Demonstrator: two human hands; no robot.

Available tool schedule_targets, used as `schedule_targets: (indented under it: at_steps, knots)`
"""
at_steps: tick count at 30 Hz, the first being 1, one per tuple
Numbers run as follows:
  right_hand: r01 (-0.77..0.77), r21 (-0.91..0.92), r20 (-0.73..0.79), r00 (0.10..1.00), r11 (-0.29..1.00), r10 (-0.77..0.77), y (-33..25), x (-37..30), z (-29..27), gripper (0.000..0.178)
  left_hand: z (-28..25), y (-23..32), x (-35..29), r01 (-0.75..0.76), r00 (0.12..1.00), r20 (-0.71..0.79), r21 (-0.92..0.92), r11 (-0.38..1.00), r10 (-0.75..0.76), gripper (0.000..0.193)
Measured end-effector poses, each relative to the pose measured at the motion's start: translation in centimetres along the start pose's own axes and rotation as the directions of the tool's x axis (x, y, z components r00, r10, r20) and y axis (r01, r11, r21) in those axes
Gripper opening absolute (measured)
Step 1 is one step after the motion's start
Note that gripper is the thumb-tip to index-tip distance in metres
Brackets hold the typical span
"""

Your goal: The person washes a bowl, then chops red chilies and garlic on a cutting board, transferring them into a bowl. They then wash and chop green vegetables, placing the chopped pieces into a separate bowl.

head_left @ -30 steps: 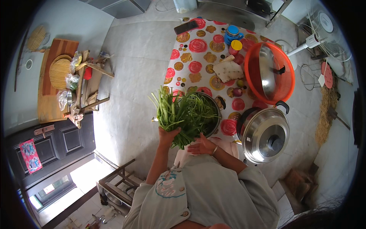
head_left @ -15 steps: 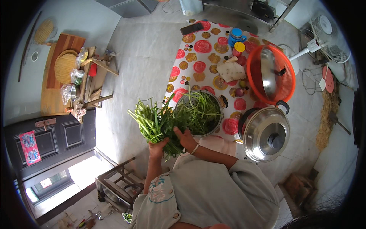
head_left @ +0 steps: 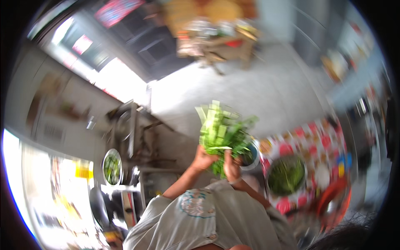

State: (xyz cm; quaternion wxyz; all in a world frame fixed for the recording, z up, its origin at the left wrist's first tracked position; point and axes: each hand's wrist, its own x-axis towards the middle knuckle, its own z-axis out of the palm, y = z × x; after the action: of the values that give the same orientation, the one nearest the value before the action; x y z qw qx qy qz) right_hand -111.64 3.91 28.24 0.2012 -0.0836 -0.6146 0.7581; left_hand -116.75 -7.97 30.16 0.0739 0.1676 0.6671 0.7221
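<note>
A thick bunch of leafy greens (head_left: 221, 131) with pale cut stalks is held up in front of my body, stalks away from me and leaves toward me. My left hand (head_left: 204, 159) is wrapped round its left side. Its right side is gripped by my right hand (head_left: 232, 167), with a pale bracelet at the wrist. To the right, a round metal bowl (head_left: 306, 177) full of greens stands on the patterned tablecloth (head_left: 285, 148). The picture is smeared by motion, so single fingers are hard to make out.
On the left, an oval dish (head_left: 120, 167) of cut greens stands near a dark wok (head_left: 99, 206). Beyond is a wooden stool or rack (head_left: 133, 125). A round container (head_left: 251, 156) sits behind my right hand. An orange basket (head_left: 346, 204) is at the lower right.
My view has swung left, away from the table, so the metal bowl now lies to my right. The bunch of greens has come along in both hands.
</note>
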Motion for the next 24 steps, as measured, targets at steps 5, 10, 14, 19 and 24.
schedule_targets:
  at_steps: [5,10,14,19,24]
  knots:
    - [-0.154,0.131,0.163,0.978,0.979,0.132,3.8,-4.1,8.1,0.041,-6.8,2.9,-6.0,-0.02,0.968,-0.251,-0.098,0.995,-0.005,0.04]
    - [-0.168,0.077,0.411,0.904,0.983,0.122,3.0,-5.6,20.5,0.038,-17.7,5.7,-9.5,-0.097,0.855,-0.511,0.007,0.995,0.087,0.048]
    - [-0.128,0.123,0.628,0.778,0.984,0.023,4.1,-6.2,29.9,0.037,-24.9,8.4,-11.9,-0.142,0.677,-0.716,0.1,0.985,0.17,0.048]
    - [-0.042,0.103,0.817,0.573,0.994,-0.06,6.3,-8.3,43.0,0.036,-34.6,11.6,-14.9,-0.124,0.394,-0.861,0.299,0.946,0.323,0.043]
    - [-0.071,0.062,0.942,0.333,0.996,-0.035,7.0,-13.4,56.6,0.034,-45.9,11.7,-19.7,-0.015,0.125,-0.921,0.37,0.929,0.368,0.041]
